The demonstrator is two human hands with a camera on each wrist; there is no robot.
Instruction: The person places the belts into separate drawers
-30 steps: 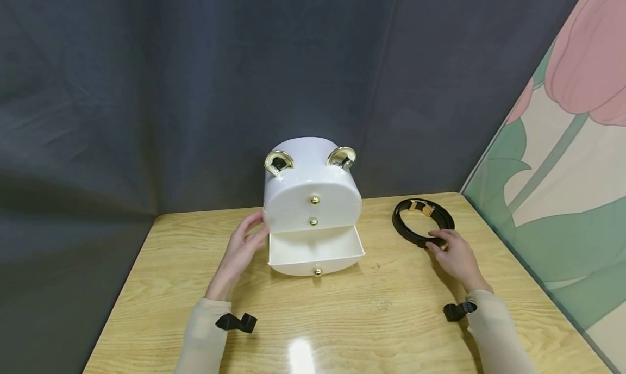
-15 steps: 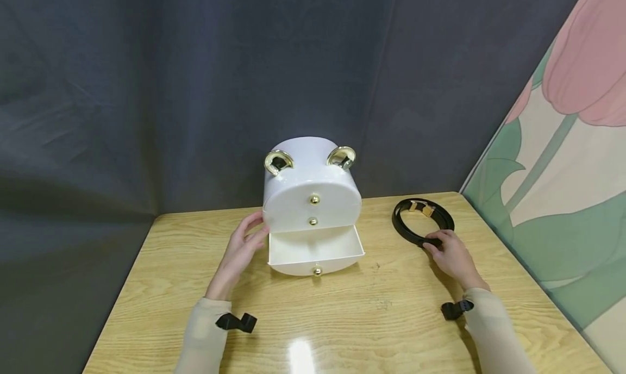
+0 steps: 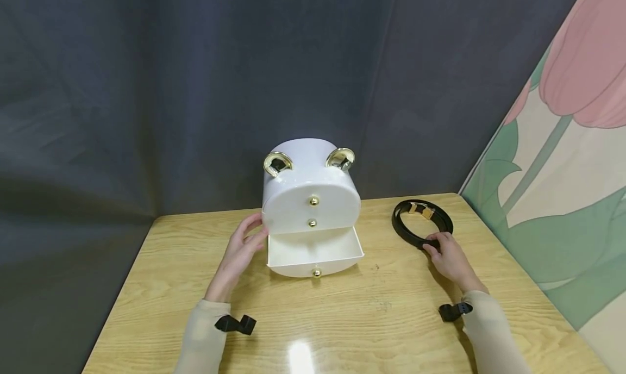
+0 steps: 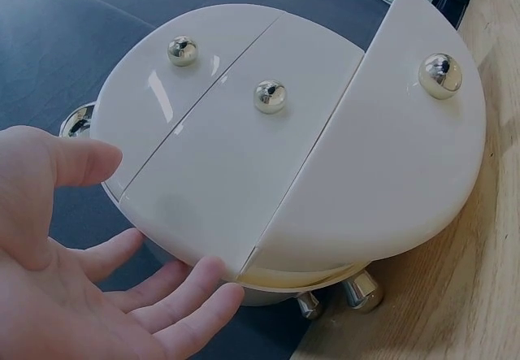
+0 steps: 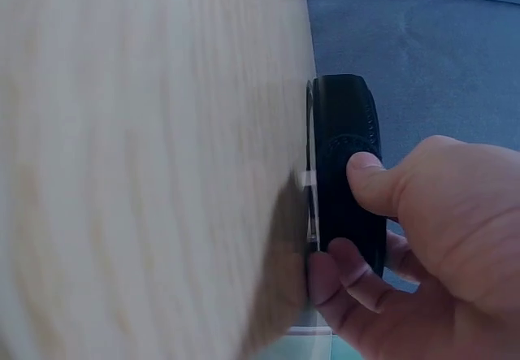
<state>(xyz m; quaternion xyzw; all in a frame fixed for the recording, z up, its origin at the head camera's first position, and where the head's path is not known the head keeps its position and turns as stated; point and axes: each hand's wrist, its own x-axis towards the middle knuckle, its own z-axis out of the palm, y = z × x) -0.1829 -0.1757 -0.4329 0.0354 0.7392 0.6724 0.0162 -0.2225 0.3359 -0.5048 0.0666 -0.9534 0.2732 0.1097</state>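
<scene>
A white rounded drawer box [image 3: 313, 205] with gold ears and ball knobs stands at the back of the table. Its bottom drawer [image 3: 315, 249] is pulled out, and the part of its inside that shows is bare. My left hand [image 3: 242, 249] touches the box's left side with loosely spread fingers; the left wrist view shows the fingertips [image 4: 215, 271] along its edge. To the right lies a coiled black belt [image 3: 402, 230] with a gold buckle [image 3: 427, 211]. My right hand [image 3: 452, 260] pinches the belt's near edge, the thumb [image 5: 370, 177] lying on its outer face in the right wrist view.
Both things stand on a light wooden table [image 3: 371, 325]. A dark curtain [image 3: 313, 80] hangs right behind its back edge. A panel with a flower pattern [image 3: 572, 211] runs along the right side. Each wrist wears a black camera strap.
My right hand has shifted slightly left along the belt's near edge, its fingers on the band. The left hand, box and pulled-out drawer look the same.
</scene>
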